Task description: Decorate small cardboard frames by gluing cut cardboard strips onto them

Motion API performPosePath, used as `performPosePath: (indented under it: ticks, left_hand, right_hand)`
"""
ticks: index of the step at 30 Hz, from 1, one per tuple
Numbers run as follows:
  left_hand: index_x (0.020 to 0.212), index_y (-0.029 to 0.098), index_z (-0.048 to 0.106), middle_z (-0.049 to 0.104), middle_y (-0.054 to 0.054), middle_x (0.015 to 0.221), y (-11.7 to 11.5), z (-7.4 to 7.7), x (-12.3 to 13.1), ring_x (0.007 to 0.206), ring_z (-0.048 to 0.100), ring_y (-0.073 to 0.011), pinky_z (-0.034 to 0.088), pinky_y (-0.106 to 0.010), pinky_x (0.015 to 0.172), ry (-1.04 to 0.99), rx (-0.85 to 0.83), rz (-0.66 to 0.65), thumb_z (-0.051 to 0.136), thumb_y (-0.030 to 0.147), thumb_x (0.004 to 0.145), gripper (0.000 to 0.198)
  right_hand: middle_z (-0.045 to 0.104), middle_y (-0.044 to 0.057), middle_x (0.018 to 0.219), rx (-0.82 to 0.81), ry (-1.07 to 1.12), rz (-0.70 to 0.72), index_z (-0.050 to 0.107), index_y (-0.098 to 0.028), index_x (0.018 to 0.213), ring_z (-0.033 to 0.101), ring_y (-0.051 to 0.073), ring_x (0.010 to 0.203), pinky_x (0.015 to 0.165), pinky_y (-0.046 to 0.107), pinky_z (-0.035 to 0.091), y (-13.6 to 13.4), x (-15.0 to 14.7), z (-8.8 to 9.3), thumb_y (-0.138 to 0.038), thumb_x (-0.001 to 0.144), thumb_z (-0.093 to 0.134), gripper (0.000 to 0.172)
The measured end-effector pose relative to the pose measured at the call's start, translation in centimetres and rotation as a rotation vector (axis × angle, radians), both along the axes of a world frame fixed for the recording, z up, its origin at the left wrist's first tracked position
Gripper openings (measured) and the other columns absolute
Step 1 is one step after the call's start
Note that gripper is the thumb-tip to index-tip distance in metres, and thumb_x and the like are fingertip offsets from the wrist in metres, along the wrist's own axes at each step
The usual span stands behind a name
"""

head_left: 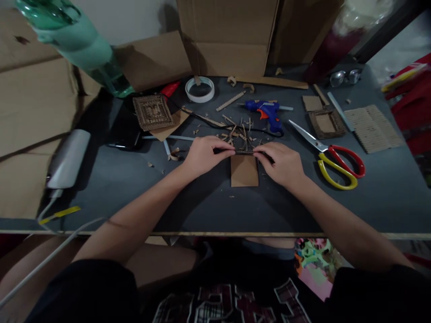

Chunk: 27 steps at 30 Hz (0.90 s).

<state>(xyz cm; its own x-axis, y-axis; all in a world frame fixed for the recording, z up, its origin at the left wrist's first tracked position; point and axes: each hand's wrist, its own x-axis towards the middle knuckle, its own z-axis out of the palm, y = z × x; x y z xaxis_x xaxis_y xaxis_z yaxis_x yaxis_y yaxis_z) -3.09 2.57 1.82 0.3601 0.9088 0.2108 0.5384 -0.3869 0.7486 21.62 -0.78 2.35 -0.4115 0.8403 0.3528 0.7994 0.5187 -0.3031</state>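
Note:
Near the middle of the desk lies a small flat piece of brown cardboard. Along its far edge runs a thin dark strip, pinched at its left end by my left hand and at its right end by my right hand. Thumb and forefinger are closed on each side. Just beyond my fingers is a heap of thin cardboard scraps. A blue glue gun lies behind my right hand, and scissors with red and yellow handles lie to its right.
White tape, a square woven-looking cardboard piece and a black phone are at left. A green bottle and white power bank stand farther left. Corrugated sheet and a cardboard frame lie right.

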Motion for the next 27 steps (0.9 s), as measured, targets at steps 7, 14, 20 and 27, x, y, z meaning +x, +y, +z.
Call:
performPosePath:
  ticks: [7,14,20,27]
  left_hand:
    - [0.090,0.024,0.080,0.079,-0.003,0.094,0.3,-0.1,-0.1,0.101,0.070,-0.0197,0.053,-0.031,0.088,0.076,0.135,-0.046,0.073,0.025,0.085,0.009]
    - [0.089,0.024,0.081,0.079,-0.002,0.086,0.6,-1.1,-0.5,0.095,0.069,-0.0179,0.054,-0.030,0.086,0.027,0.251,-0.100,0.074,0.024,0.082,0.010]
    - [0.087,0.025,0.080,0.079,0.000,0.084,0.7,-0.9,-0.6,0.096,0.068,-0.0181,0.052,-0.032,0.091,-0.006,0.212,-0.150,0.072,0.029,0.085,0.010]
    - [0.089,0.022,0.081,0.076,-0.003,0.088,0.4,-0.1,-0.8,0.087,0.068,-0.0160,0.053,-0.028,0.082,-0.032,0.123,-0.076,0.072,0.030,0.082,0.014]
  right_hand:
    - [0.078,0.006,0.099,0.077,0.001,0.031,0.074,-0.021,0.101,0.069,0.022,0.094,0.085,0.035,0.053,0.4,0.4,0.2,-0.029,0.099,0.052,0.023]
    - [0.077,0.006,0.091,0.134,-0.003,0.056,0.078,-0.022,0.095,0.068,0.022,0.086,0.077,0.037,0.050,0.8,0.7,-0.6,-0.032,0.094,0.063,0.018]
    - [0.076,0.004,0.088,0.200,0.044,0.029,0.079,-0.025,0.093,0.066,0.023,0.095,0.082,0.038,0.051,0.7,0.5,-0.9,-0.026,0.092,0.065,0.014]
    - [0.075,0.001,0.083,0.219,0.066,-0.013,0.077,-0.025,0.087,0.066,0.020,0.086,0.082,0.037,0.047,0.1,-0.1,-0.6,-0.030,0.091,0.067,0.012]
